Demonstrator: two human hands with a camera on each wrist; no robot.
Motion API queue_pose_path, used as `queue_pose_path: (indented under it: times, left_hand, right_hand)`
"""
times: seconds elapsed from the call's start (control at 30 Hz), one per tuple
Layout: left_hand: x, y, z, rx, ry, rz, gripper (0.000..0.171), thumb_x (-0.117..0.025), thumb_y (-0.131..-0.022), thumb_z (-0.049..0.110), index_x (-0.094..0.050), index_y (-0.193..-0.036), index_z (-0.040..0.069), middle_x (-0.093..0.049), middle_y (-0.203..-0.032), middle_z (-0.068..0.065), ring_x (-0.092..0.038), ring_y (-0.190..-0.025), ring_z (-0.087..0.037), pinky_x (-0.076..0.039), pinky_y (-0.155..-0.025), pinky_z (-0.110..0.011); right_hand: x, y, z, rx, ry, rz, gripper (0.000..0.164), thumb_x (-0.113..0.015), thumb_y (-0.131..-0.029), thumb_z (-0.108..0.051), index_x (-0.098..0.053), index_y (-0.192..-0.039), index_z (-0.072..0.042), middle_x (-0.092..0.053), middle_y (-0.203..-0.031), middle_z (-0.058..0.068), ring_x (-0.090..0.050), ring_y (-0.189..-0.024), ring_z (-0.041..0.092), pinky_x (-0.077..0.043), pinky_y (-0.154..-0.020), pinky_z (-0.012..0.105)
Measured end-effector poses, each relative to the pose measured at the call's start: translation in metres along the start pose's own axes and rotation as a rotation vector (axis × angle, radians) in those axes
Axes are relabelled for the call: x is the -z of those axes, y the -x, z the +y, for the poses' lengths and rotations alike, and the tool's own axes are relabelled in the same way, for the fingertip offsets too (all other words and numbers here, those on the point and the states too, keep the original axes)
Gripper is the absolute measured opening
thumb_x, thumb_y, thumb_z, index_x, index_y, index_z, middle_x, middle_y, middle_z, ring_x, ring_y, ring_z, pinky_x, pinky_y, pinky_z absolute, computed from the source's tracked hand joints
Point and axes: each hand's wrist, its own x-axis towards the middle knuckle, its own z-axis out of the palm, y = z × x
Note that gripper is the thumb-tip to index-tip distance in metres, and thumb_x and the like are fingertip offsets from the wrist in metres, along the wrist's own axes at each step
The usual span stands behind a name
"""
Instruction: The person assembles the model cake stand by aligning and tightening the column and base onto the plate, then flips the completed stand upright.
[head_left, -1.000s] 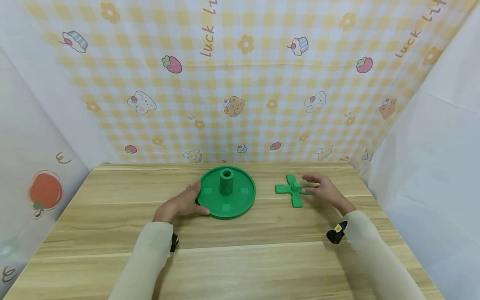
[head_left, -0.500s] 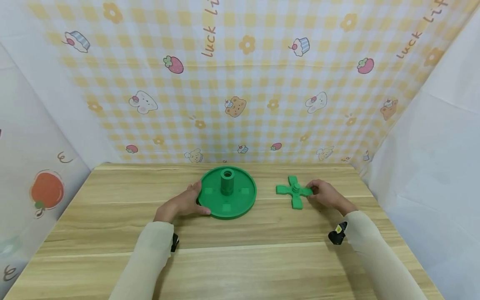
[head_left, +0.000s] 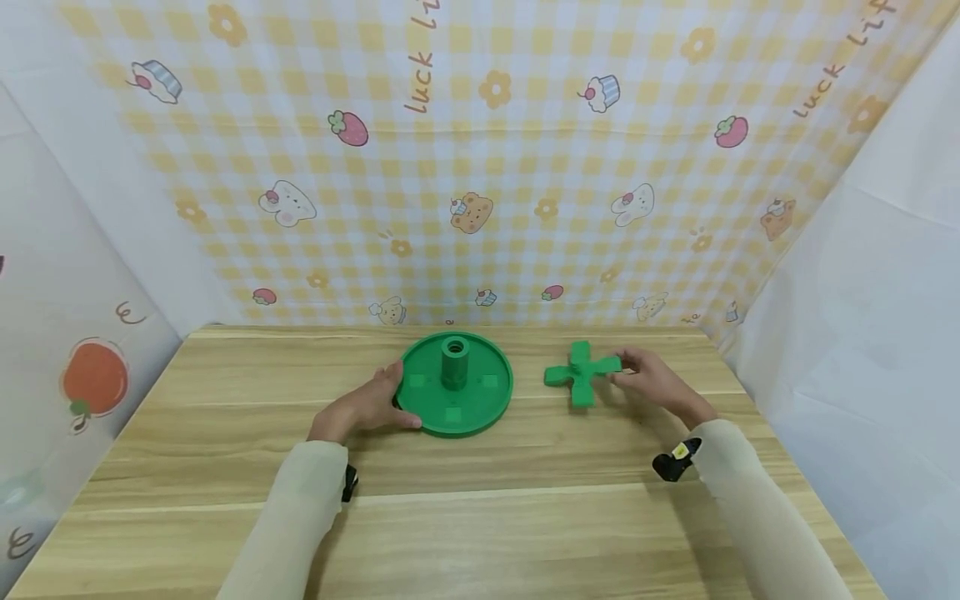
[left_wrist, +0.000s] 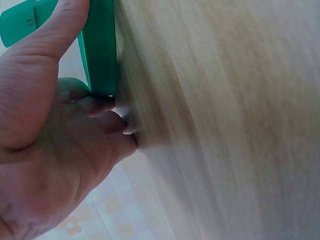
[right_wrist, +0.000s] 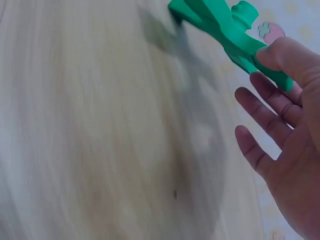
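My left hand (head_left: 363,404) grips the left edge of a green round base (head_left: 453,427), which lies on the table. A hollow post (head_left: 454,371) rises from its middle. In the left wrist view the thumb lies over the base's rim (left_wrist: 101,55) and the fingers bend around its outer side. To the right, my right hand (head_left: 656,383) pinches one arm of a green four-armed cross piece (head_left: 581,375) between thumb and fingers. The right wrist view has the cross piece (right_wrist: 222,22) tilted, raised off the table at the held arm, its knob (right_wrist: 244,14) facing away from the tabletop.
The wooden table (head_left: 480,533) stretches in front of both hands. A yellow checked cloth (head_left: 480,167) hangs behind its far edge, and white sheets (head_left: 870,292) hang at the sides. A bare strip of wood separates the base and the cross piece.
My right hand has closed on one arm of the cross piece and lifted and tilted it, shifting it slightly left. The left hand and the round base have stayed in place.
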Motion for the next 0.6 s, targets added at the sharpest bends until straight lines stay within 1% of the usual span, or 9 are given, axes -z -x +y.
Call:
queue_pose_path:
  times: [0.1, 0.2, 0.3, 0.43, 0.5, 0.6]
  left_hand:
    - [0.0, 0.0, 0.001, 0.005, 0.001, 0.0, 0.118, -0.079, -0.084, 0.039, 0.003, -0.156, -0.005, -0.002, -0.164, -0.026, 0.002, -0.151, -0.044, -0.011, -0.121, -0.058]
    - [0.0, 0.001, 0.002, 0.008, 0.005, -0.001, 0.117, -0.079, -0.085, 0.039, 0.003, -0.156, -0.004, -0.002, -0.164, -0.026, 0.002, -0.151, -0.044, -0.011, -0.121, -0.058]
    - [0.001, 0.001, 0.002, 0.006, 0.005, -0.002, 0.117, -0.079, -0.085, 0.039, 0.004, -0.156, -0.004, -0.002, -0.164, -0.026, 0.002, -0.151, -0.044, -0.011, -0.12, -0.058]
    - [0.001, 0.001, 0.002, -0.002, 0.001, -0.001, 0.117, -0.079, -0.085, 0.039, 0.003, -0.156, -0.005, -0.003, -0.163, -0.027, 0.002, -0.15, -0.045, -0.011, -0.12, -0.058]
    - [0.001, 0.001, 0.002, -0.003, -0.002, 0.0, 0.117, -0.079, -0.085, 0.039, 0.003, -0.156, -0.005, -0.003, -0.163, -0.027, 0.001, -0.15, -0.045, -0.012, -0.12, -0.058]
    - [0.001, 0.001, 0.002, -0.002, 0.0, -0.001, 0.117, -0.079, -0.085, 0.038, 0.003, -0.156, -0.005, -0.003, -0.163, -0.027, 0.002, -0.15, -0.045, -0.012, -0.12, -0.058]
  right_hand:
    - [-0.005, -0.005, -0.009, 0.002, -0.052, 0.029, 0.028, -0.061, -0.099, -0.018, -0.059, -0.122, -0.002, -0.062, -0.123, 0.015, -0.059, -0.121, 0.033, -0.054, -0.091, 0.031]
    - [-0.011, -0.011, -0.017, -0.007, -0.091, 0.067, 0.032, -0.063, -0.099, -0.019, -0.058, -0.125, -0.001, -0.063, -0.123, 0.015, -0.062, -0.119, 0.025, -0.054, -0.09, 0.025]
    - [-0.017, -0.016, -0.025, -0.005, -0.13, 0.094, 0.036, -0.064, -0.098, -0.018, -0.056, -0.129, -0.001, -0.063, -0.126, 0.017, -0.063, -0.115, 0.013, -0.054, -0.093, 0.026]
    - [-0.024, -0.023, -0.035, 0.008, -0.176, 0.114, 0.035, -0.065, -0.098, -0.017, -0.057, -0.127, 0.001, -0.063, -0.125, 0.018, -0.063, -0.108, 0.001, -0.054, -0.094, 0.029]
    - [-0.027, -0.026, -0.039, 0.008, -0.207, 0.122, 0.032, -0.065, -0.098, -0.016, -0.057, -0.123, 0.002, -0.064, -0.122, 0.016, -0.063, -0.106, -0.001, -0.054, -0.093, 0.029]
    - [-0.032, -0.032, -0.046, 0.007, -0.253, 0.145, 0.03, -0.065, -0.097, -0.015, -0.058, -0.12, 0.002, -0.066, -0.116, 0.01, -0.064, -0.103, 0.0, -0.055, -0.09, 0.026]
